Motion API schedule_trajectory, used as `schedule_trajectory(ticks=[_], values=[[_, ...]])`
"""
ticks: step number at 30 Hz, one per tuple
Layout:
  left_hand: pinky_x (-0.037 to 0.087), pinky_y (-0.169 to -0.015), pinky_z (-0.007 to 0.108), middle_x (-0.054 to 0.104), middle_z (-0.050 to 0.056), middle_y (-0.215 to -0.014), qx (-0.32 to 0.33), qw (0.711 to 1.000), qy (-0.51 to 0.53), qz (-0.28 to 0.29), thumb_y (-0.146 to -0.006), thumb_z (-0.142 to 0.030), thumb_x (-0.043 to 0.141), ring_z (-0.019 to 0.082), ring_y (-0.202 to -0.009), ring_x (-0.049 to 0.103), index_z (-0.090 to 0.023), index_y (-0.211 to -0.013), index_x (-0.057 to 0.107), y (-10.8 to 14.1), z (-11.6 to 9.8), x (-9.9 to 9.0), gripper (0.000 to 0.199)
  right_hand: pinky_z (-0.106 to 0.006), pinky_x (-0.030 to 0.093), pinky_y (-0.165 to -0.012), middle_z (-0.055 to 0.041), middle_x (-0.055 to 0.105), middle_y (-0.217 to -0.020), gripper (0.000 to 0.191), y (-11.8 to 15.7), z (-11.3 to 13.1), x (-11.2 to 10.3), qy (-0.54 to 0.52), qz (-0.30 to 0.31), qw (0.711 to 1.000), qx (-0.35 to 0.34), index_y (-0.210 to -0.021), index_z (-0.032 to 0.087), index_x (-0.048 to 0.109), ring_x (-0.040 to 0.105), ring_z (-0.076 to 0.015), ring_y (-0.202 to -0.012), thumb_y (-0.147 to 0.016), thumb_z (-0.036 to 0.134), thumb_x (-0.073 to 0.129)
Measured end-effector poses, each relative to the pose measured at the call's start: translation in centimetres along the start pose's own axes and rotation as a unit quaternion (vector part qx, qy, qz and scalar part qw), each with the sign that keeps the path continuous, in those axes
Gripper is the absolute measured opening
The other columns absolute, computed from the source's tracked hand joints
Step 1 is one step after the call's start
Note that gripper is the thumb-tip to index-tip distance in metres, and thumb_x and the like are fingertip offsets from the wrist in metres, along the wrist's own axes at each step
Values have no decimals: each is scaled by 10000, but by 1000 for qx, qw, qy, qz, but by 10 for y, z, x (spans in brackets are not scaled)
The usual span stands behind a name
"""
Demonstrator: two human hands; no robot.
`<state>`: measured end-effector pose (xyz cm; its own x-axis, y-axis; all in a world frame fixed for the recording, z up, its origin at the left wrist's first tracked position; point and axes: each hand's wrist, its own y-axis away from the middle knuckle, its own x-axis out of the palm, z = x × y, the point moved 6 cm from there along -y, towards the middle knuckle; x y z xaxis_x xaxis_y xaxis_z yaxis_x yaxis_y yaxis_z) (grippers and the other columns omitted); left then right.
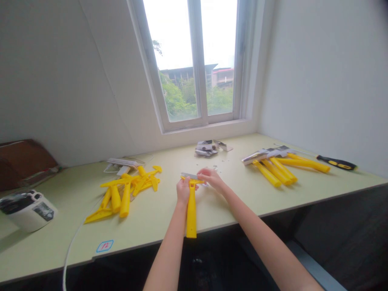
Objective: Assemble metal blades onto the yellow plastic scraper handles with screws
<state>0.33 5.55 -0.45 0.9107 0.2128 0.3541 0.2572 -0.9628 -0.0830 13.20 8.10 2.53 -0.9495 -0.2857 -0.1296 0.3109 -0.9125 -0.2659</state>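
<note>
Near the table's front edge, a yellow scraper handle points toward me, its wide head facing the window. My left hand is closed around the left side of that head. A thin grey metal blade lies along the top of the head. My right hand pinches at the blade's right end; its fingertips partly cover the spot. Small loose bits, perhaps screws, are scattered on the table just beyond my hands.
Yellow handles are heaped on the left. Several scrapers with metal blades and a black-yellow screwdriver lie right. Blade packets sit near the window. A white container and a cable are at far left.
</note>
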Motion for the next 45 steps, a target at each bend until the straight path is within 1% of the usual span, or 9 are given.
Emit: schedule_trajectory(ticks=[3, 6, 10, 15, 20, 27, 38, 42, 45], values=[[394, -403, 238, 557, 17, -413, 5, 1000, 0, -4, -604, -422, 577, 137, -345, 513, -112, -682, 536, 1, -2, -1, 323, -212, 277, -438, 46, 440, -456, 254, 3, 0, 3, 49, 20, 998, 38, -542, 143, 540, 377, -67, -419, -684, 353, 558], [395, -404, 241, 561, 19, -413, 3, 1000, 1, -7, -608, -401, 565, 139, -346, 514, -108, -690, 544, 1, -2, 0, 305, -212, 260, -464, 46, 420, -456, 286, 4, 6, 3, 81, 18, 996, 17, -491, 146, 497, 371, -68, -452, -687, 348, 547], [388, -396, 245, 570, 32, -429, -31, 999, 22, 0, -601, -376, 555, 143, -349, 513, -101, -676, 547, 1, 0, 2, 285, -211, 265, -497, 46, 426, -488, 255, 4, 13, 1, 88, 1, 996, -13, -507, 148, 495, 387, -75, -502, -681, 327, 547], [371, -374, 248, 566, 43, -443, -59, 997, 41, 4, -593, -402, 553, 144, -343, 504, -90, -647, 554, 1, 2, 2, 317, -212, 253, -489, 52, 402, -492, 259, 5, 15, 3, 63, 27, 998, -8, -512, 151, 478, 369, -75, -496, -675, 339, 549], [371, -361, 242, 548, 38, -408, -47, 999, 20, -8, -591, -386, 548, 144, -333, 498, -99, -602, 547, 3, -2, -1, 287, -211, 243, -476, 59, 364, -478, 277, 6, 14, 6, 64, 32, 997, -7, -487, 157, 444, 339, -69, -479, -668, 338, 550], [373, -349, 232, 538, 29, -385, -34, 999, -1, -39, -612, -371, 527, 142, -324, 501, -117, -555, 532, 5, -5, -5, 260, -210, 282, -473, 43, 412, -467, 274, 2, 4, 9, 66, 37, 997, 0, -498, 155, 464, 386, -76, -464, -702, 334, 501], [350, -330, 221, 524, 19, -361, -23, 998, -29, -45, -622, -386, 509, 139, -302, 486, -126, -554, 533, 8, -8, -3, 269, -207, 270, -455, 46, 400, -466, 312, 5, 7, 10, 69, 55, 996, -1, -512, 150, 492, 373, -72, -453, -701, 396, 523], [343, -330, 225, 518, 23, -357, -16, 997, -23, -73, -614, -415, 524, 148, -295, 487, -126, -556, 530, 6, -9, -8, 295, -221, 298, -464, 31, 430, -457, 392, 0, 1, 2, 64, -7, 998, 5, -592, 147, 571, 396, -89, -439, -761, 473, 434], [345, -336, 228, 504, 18, -343, -15, 994, -32, -107, -635, -408, 511, 150, -294, 486, -138, -544, 512, 6, -8, -12, 284, -241, 357, -544, -10, 545, -540, 339, -3, 1, -11, 125, -93, 987, -43, -672, 154, 625, 490, -124, -534, -791, 377, 399]])
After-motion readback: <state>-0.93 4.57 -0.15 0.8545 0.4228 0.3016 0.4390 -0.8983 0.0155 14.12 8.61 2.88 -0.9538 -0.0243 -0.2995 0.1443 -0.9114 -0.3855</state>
